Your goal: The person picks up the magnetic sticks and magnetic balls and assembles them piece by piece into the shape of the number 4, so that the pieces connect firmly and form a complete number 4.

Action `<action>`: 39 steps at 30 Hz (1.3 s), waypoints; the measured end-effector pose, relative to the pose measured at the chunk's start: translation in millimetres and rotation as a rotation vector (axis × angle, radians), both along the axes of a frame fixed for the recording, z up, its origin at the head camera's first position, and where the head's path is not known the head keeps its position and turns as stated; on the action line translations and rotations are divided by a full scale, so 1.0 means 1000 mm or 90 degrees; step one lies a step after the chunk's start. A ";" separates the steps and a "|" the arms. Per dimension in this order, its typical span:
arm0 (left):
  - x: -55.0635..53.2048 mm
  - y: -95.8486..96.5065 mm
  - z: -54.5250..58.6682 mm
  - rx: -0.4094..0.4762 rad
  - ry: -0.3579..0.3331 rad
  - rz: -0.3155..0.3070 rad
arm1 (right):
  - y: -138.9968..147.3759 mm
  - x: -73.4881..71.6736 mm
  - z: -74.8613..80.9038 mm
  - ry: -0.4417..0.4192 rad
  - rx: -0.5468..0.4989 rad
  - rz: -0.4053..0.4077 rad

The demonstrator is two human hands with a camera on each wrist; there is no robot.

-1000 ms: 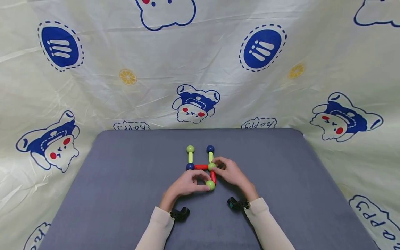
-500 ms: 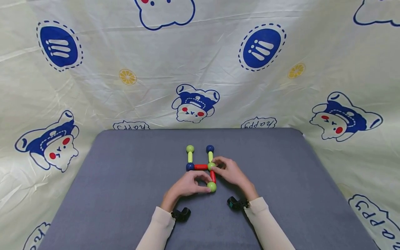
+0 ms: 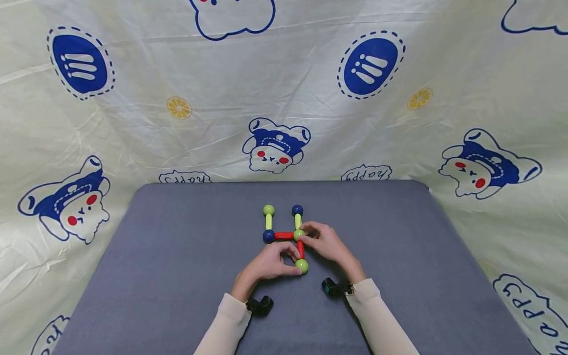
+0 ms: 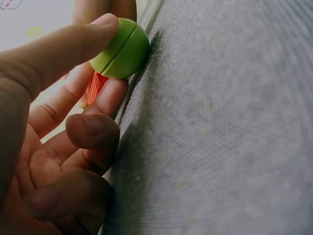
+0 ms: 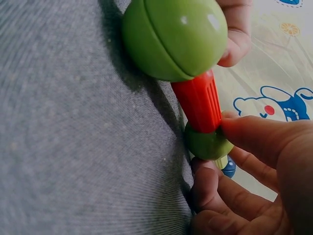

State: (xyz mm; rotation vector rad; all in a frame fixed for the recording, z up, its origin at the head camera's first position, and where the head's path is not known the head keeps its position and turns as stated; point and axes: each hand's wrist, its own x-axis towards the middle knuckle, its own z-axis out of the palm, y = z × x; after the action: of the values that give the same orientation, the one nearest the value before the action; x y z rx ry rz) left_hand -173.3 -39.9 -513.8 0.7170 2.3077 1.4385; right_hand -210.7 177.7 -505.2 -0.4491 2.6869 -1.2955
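Observation:
On the table lies a joined figure of balls and rods. My left hand [image 3: 269,261] pinches the near green ball [image 3: 302,266] between thumb and fingers; the left wrist view shows this green ball [image 4: 122,51] close to the cloth. A red rod [image 3: 301,249] links it to a second green ball [image 3: 299,235], which my right hand [image 3: 326,240] pinches. From that ball a red rod [image 3: 284,236] runs left to a blue ball [image 3: 268,236]. Two yellow-green rods point away, one ending in a green ball [image 3: 268,210], the other in a blue ball [image 3: 297,210].
The grey table [image 3: 186,276] spreads around the figure on all sides. Behind and beside it hangs a pale printed sheet [image 3: 213,84]. A black strap device sits on each wrist, the left one [image 3: 260,305] and the right one [image 3: 333,287].
My left hand has shifted slightly right with the near green ball, and the red rod between the two held balls now stands straighter. My right hand has stayed nearly still.

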 end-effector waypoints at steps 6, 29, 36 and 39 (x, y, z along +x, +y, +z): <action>-0.001 0.000 -0.001 -0.005 -0.004 0.006 | -0.001 -0.001 -0.002 0.000 -0.001 0.006; 0.006 0.003 -0.010 0.005 -0.029 0.004 | 0.006 0.008 -0.007 0.002 0.008 -0.009; 0.003 -0.003 -0.004 0.014 -0.020 -0.006 | 0.002 0.004 -0.006 0.012 0.003 0.005; 0.000 -0.005 0.000 0.019 -0.015 -0.008 | 0.000 0.001 -0.004 0.027 -0.005 0.007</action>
State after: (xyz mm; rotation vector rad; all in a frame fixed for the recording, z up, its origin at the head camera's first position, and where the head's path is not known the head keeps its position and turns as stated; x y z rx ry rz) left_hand -173.4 -45.0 -514.0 0.7188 2.2642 1.4714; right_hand -209.8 177.8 -509.3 -0.4972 2.7112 -1.3089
